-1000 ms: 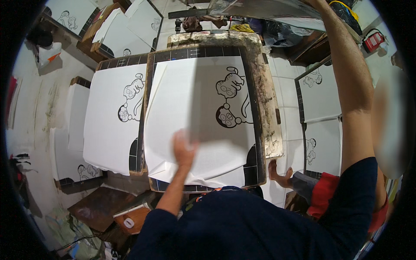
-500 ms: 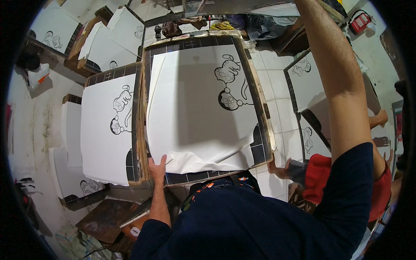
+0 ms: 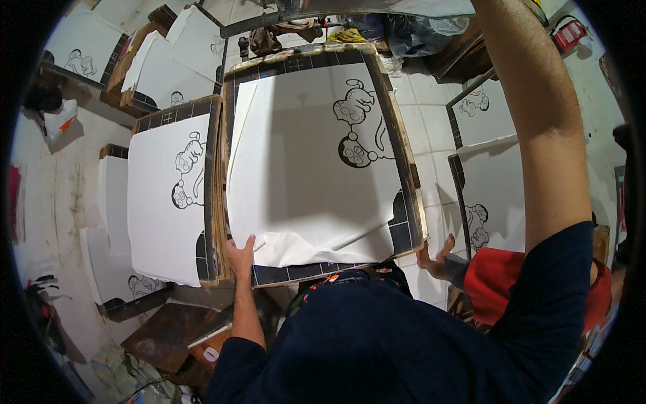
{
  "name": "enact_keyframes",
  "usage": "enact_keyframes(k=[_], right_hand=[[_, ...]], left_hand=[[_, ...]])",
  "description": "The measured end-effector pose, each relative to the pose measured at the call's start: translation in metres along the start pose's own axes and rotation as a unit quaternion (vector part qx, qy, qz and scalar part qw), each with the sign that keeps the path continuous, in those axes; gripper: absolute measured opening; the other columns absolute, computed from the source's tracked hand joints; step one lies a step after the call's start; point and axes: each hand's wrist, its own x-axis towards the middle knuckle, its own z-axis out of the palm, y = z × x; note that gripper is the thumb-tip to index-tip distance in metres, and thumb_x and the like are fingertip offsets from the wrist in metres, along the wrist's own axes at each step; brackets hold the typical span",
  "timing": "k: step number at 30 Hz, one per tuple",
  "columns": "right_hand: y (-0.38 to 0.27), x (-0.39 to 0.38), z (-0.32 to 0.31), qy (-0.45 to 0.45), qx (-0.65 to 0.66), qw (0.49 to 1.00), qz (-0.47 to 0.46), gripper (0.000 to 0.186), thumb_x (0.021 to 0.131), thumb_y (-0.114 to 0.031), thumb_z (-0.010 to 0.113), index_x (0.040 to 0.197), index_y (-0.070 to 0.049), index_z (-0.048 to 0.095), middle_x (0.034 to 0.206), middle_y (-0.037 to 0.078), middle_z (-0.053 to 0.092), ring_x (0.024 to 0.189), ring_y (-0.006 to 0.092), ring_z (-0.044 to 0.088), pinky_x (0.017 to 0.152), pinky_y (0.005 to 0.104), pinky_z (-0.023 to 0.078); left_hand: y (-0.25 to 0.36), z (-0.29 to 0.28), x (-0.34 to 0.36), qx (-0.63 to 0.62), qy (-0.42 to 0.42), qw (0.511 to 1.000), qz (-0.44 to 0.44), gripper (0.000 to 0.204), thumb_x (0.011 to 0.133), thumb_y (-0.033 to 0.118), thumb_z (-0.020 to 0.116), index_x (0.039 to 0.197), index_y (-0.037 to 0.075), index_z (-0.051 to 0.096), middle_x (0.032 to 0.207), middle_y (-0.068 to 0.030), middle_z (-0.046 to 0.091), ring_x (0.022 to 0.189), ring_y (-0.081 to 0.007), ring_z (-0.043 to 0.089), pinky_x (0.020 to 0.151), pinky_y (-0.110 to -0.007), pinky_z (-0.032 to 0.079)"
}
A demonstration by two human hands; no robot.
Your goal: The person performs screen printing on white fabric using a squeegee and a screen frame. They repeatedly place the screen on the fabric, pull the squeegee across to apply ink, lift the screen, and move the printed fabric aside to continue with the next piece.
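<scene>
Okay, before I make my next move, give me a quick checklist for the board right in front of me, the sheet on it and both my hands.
1. Left hand at the near left corner of the board: ok, thumb on top.
2. Right hand in view: not ok, it is beyond the top of the picture.
3. White sheet smooth along its near edge: not ok, it is rumpled there.
4. Line drawing on the sheet's right side uncovered: ok.
5. Panel at the top held in the right hand: cannot tell, the arm only reaches up toward it.
</scene>
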Motion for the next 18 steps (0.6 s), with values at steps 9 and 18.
enact_keyframes(k=[9, 18], right_hand=[[0.001, -0.002, 0.000, 0.006, 0.013, 1.000, 0.006, 0.089, 0.069, -0.092, 0.068, 0.099, -0.010, 0.082, 0.094, 0.012, 0.077, 0.086, 0.0261, 0.072, 0.079, 0.0407, 0.057], [-0.017, -0.092, -0.004, 0.010, 0.017, 1.000, 0.023, 0.089, 0.076, -0.093, 0.062, 0.106, -0.011, 0.080, 0.081, 0.006, 0.073, 0.071, 0.0161, 0.066, 0.060, 0.0333, 0.054]], left_hand=[[0.001, 0.009, 0.012, 0.021, -0.011, 0.996, -0.089, 0.094, 0.071, 0.053, 0.093, 0.131, -0.010, 0.055, 0.126, -0.0281, 0.065, 0.118, -0.0387, 0.063, 0.102, -0.046, 0.049], [0.020, 0.025, 0.012, 0.044, 0.010, 0.997, -0.067, 0.100, 0.072, 0.062, 0.088, 0.136, -0.007, 0.054, 0.143, -0.0301, 0.052, 0.132, -0.0448, 0.051, 0.108, -0.051, 0.045]])
